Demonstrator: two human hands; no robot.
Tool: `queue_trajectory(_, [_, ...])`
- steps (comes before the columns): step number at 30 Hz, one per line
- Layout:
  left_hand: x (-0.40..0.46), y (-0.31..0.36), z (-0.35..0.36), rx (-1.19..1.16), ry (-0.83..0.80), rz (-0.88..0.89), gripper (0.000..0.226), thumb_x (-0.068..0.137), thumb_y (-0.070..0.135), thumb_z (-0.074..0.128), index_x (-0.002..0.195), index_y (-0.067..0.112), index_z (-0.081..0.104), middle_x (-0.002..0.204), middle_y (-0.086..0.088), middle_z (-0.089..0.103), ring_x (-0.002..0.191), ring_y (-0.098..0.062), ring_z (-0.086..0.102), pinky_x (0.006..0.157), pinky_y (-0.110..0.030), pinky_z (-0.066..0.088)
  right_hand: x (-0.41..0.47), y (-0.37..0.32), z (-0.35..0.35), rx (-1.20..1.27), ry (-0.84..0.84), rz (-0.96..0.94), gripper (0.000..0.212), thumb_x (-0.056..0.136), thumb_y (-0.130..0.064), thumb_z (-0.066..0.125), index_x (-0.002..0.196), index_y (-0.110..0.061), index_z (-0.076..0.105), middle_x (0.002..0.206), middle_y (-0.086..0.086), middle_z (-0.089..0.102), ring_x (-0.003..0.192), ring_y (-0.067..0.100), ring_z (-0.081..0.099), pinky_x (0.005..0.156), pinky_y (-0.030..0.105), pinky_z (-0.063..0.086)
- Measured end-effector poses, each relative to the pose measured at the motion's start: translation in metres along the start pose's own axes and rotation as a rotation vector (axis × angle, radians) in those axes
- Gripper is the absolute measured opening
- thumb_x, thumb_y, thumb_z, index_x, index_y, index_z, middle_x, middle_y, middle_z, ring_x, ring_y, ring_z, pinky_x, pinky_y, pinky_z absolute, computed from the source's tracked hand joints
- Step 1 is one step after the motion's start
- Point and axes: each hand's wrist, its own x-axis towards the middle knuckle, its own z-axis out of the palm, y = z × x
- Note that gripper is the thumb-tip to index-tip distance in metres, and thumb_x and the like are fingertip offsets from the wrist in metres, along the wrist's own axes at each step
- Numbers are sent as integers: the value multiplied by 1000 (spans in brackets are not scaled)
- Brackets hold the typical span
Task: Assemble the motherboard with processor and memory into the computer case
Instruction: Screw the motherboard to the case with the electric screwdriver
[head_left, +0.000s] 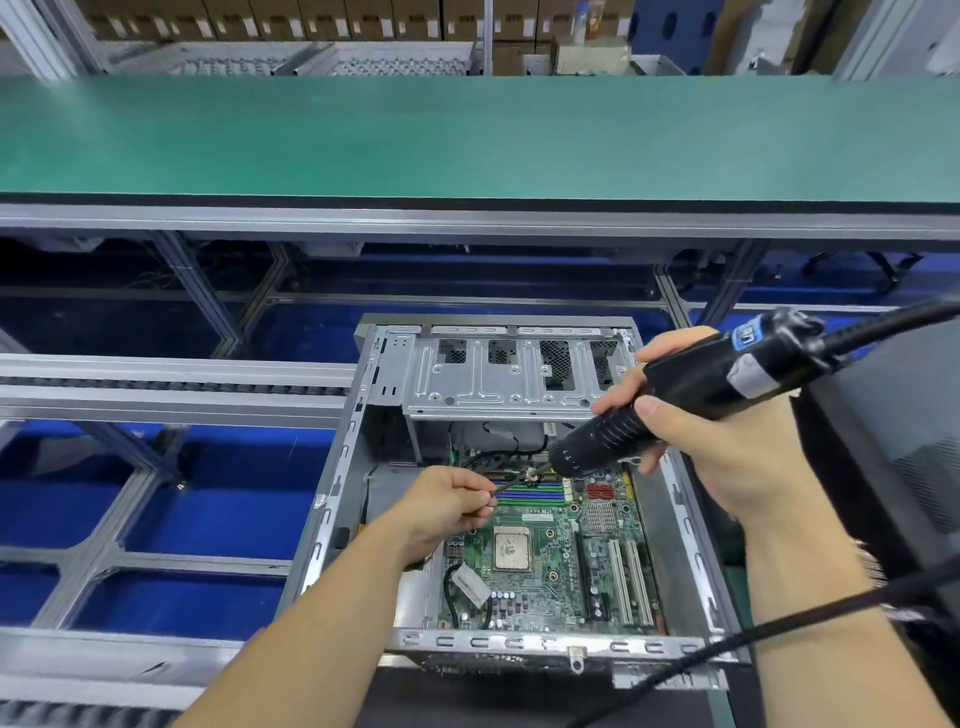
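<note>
Bare metal computer case (363, 415)

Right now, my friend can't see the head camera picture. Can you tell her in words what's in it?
A person's right hand grips a black electric screwdriver, aiming its tip at something small that the left hand pinches above a green motherboard. The board lies inside an open metal computer case, with a green workbench beyond it.
</note>
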Motion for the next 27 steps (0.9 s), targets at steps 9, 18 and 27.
queue_trajectory(9, [7,-9,-3,257,-9,67,17,97,-3,54,91,10,63,82,-8,63,67,-12,58,62,-23,53,8,2,14,-43,-63,58,33,79,-2,70,100,-29,68,86,16,71,91,46,68,43,29,51])
queue_trajectory(18, [12,-13,-5,411,-18,105,17,93,4,62,90,18,71,81,-4,65,71,-18,57,68,-35,52,7,3,15,-79,-20,72,30,77,1,65,104,-11,61,82,16,70,87,36,73,39,29,50])
queue_trajectory(27, [-6,3,-16,864,-303,91,12,89,27,71,97,19,74,80,15,67,72,-1,59,68,-14,46,10,1,21,-99,-47,110,28,77,0,68,98,-18,66,81,19,70,75,28,74,38,28,48])
